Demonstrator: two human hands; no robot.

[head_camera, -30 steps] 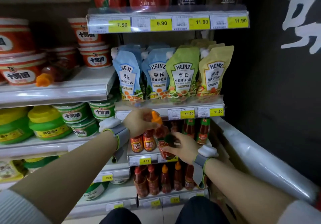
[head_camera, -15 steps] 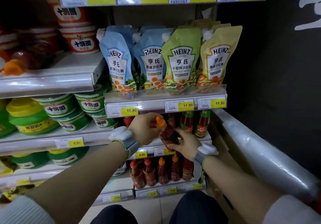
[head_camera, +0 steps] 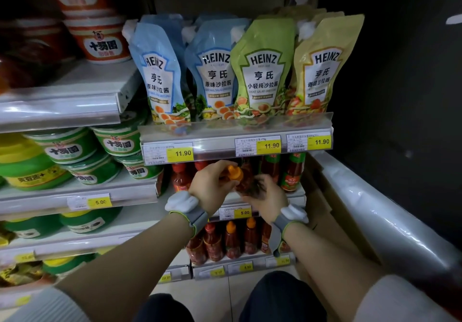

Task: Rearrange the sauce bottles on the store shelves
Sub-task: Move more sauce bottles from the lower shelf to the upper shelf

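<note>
Holding one sauce bottle (head_camera: 246,180) between them, both hands sit just in front of the middle shelf (head_camera: 232,203), under the clear rail with the yellow price tags (head_camera: 183,152). The left hand (head_camera: 208,184) has its fingers curled around the neck, just below the orange cap (head_camera: 235,172); the right hand (head_camera: 266,198) cups the dark body from below and the side, fingers wrapped on it. The bottle is tilted, cap toward the left, not yet standing on the shelf.

Judging from this, the main risk is a knock: the gap under the rail looks tight, and the tilted bottle could clip the rail or push over the red-capped bottle (head_camera: 181,179) just to its left or the green-topped bottles (head_camera: 292,171) to its right. A fall could also carry down to the row of bottles (head_camera: 231,240) on the lower shelf. The grip at the cap is another weak point, since a squeeze bottle may slip or give under pressure.

Much is hard to read. The held bottle's label is blurred and mostly covered by fingers. Whether a free slot lies behind the hands cannot be told; that part of the shelf is dark and hidden. Farther up, the dressing pouches (head_camera: 262,71) are sharp, but the tubs (head_camera: 100,41) at upper left are dim and cut off.
</note>
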